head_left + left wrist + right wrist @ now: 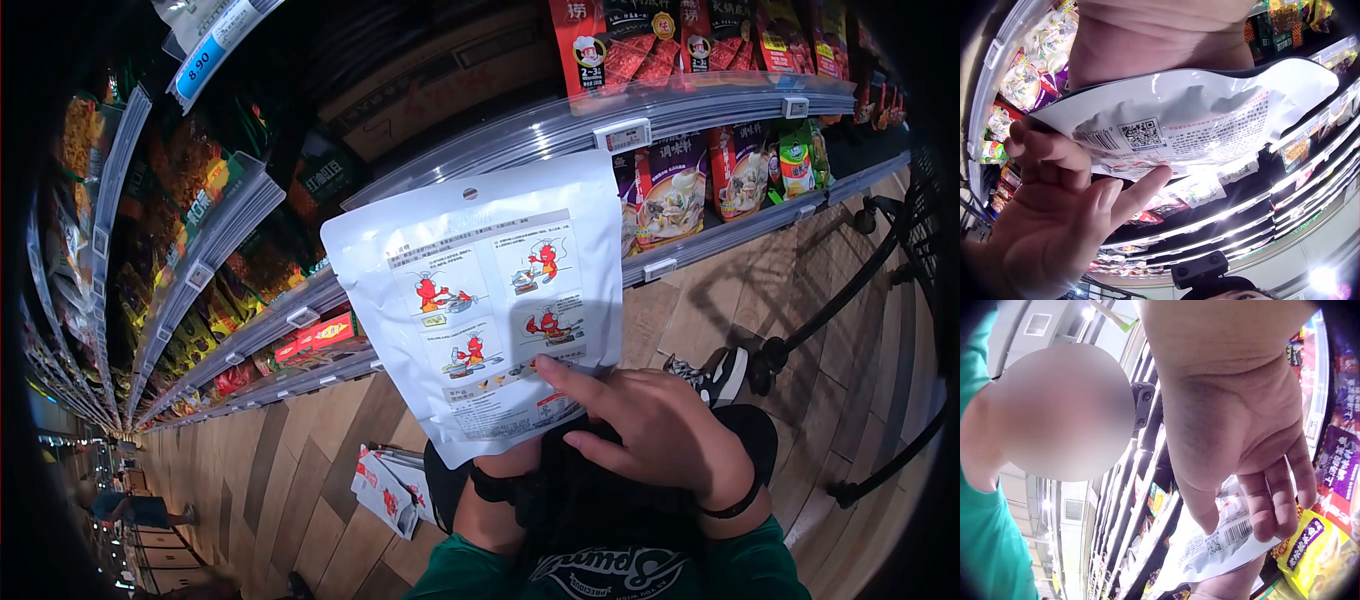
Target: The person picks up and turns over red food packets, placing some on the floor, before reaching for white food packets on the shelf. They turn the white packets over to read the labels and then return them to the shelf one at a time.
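A white seasoning pouch (470,320), printed with red crayfish cartoon pictures and small text, is held up tilted in front of the body. My left hand (507,461) grips it from behind at its lower edge; the fingers are hidden by the pouch. Over the pouch's lower right part, my right hand (650,425) has its index finger stretched out, the fingertip right at the printed face below the cartoons. The other fingers of that hand (1229,437) are loosely bent and hold nothing. A barcode and QR code (1140,134) show on the pouch in the left wrist view.
Shelves of packets run along the left and top, with red hotpot packs (625,50) and purple seasoning packs (670,190). A price tag (205,65) hangs at upper left. More white pouches (388,492) are low by the legs. A black wheeled cart (800,340) stands at right.
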`<action>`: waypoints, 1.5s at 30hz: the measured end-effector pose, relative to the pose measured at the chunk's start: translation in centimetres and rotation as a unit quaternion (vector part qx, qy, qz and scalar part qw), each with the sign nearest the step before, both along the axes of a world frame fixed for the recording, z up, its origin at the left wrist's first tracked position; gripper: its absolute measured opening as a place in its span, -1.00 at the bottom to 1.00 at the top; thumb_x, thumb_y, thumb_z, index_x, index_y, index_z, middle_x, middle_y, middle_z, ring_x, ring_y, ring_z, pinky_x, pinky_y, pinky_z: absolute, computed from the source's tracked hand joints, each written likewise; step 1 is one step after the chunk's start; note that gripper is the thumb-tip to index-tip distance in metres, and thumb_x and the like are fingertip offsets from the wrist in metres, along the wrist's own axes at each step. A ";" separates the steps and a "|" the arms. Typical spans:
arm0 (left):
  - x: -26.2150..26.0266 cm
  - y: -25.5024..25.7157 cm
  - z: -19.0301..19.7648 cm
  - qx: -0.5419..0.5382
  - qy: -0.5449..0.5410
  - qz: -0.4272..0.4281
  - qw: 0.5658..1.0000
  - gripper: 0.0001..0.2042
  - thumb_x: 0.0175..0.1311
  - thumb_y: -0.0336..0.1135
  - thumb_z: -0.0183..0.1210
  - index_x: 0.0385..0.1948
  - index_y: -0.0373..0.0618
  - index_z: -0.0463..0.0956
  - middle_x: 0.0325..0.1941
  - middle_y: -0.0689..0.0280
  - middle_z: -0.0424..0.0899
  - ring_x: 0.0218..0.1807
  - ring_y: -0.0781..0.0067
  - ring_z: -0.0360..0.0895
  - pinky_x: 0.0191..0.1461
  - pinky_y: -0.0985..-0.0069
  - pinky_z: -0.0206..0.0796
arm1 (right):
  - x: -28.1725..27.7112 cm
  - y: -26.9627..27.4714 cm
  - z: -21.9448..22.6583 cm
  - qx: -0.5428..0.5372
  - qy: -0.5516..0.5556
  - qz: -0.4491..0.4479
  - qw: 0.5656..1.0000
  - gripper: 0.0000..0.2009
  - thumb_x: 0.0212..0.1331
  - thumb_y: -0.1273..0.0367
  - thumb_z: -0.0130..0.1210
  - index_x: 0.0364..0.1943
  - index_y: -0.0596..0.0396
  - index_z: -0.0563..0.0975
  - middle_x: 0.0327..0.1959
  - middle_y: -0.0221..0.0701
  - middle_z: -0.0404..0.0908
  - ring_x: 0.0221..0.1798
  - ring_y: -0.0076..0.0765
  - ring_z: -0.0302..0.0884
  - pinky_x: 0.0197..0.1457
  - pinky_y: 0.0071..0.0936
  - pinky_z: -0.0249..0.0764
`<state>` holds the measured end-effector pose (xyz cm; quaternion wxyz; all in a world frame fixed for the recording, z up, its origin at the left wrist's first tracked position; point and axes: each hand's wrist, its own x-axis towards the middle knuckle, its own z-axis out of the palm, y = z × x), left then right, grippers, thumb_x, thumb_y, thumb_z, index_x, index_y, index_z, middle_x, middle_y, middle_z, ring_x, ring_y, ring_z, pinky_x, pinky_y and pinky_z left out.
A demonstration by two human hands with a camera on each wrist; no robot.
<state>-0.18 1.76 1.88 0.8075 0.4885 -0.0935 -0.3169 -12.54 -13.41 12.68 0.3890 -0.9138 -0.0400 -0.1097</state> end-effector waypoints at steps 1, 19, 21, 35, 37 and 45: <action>0.1 0.0 0.0 0.001 -0.001 0.000 1.000 -0.51 0.42 -0.06 -0.12 0.19 -0.27 0.29 0.11 0.09 0.50 0.06 0.21 0.53 0.09 0.33 0.43 | 0.0 0.0 0.0 0.001 0.000 0.000 1.000 -0.29 -0.01 0.35 0.26 0.34 -0.13 0.27 -0.34 -0.31 0.63 -0.36 -0.17 0.59 -0.24 -0.33 0.52; -0.1 -0.4 0.3 0.010 -0.005 -0.013 1.000 -0.59 0.41 -0.18 -0.07 0.16 -0.26 0.34 0.05 0.19 0.54 0.02 0.34 0.54 0.07 0.41 0.41 | 0.2 -0.2 -0.4 0.019 -0.014 -0.002 1.000 -0.27 -0.01 0.35 0.26 0.35 -0.14 0.26 -0.42 -0.28 0.62 -0.37 -0.11 0.59 -0.26 -0.28 0.52; -0.3 -0.6 0.4 0.008 -0.004 -0.014 1.000 -0.60 0.41 -0.20 -0.06 0.16 -0.26 0.34 0.05 0.20 0.55 0.01 0.35 0.54 0.07 0.42 0.41 | 0.3 -0.6 -0.5 0.007 -0.002 -0.002 1.000 -0.27 -0.03 0.36 0.27 0.33 -0.12 0.27 -0.41 -0.29 0.63 -0.39 -0.14 0.58 -0.26 -0.32 0.51; -3.4 0.3 4.0 -0.004 -0.078 -0.105 0.991 -0.66 0.40 -0.30 -0.02 0.14 -0.25 0.38 0.01 0.27 0.58 -0.02 0.45 0.55 0.05 0.49 0.39 | 1.2 -2.5 -9.0 0.640 0.034 -0.086 0.763 -0.51 0.20 0.39 0.15 0.20 0.24 0.30 -0.04 -0.30 0.58 -0.05 -0.42 0.56 0.01 -0.45 0.50; -2.4 2.4 2.0 0.047 -0.177 -0.125 0.975 -0.68 0.41 -0.30 -0.03 0.12 -0.24 0.40 -0.01 0.28 0.59 -0.04 0.48 0.56 0.02 0.52 0.39 | -0.2 -3.1 -11.6 0.666 0.094 -0.087 0.735 -0.62 0.22 0.42 0.12 0.11 0.24 0.39 -0.02 -0.27 0.58 0.00 -0.35 0.56 0.06 -0.39 0.50; 6.8 22.4 -7.0 0.254 -0.094 0.369 0.889 -0.72 0.36 -0.27 -0.02 -0.02 -0.21 0.46 -0.17 0.24 0.64 -0.13 0.48 0.55 -0.11 0.56 0.36 | -1.7 -4.9 -16.9 0.595 0.085 -0.219 0.769 -0.65 0.30 0.33 0.06 0.10 0.19 0.39 -0.04 -0.24 0.59 -0.05 -0.27 0.61 0.00 -0.30 0.58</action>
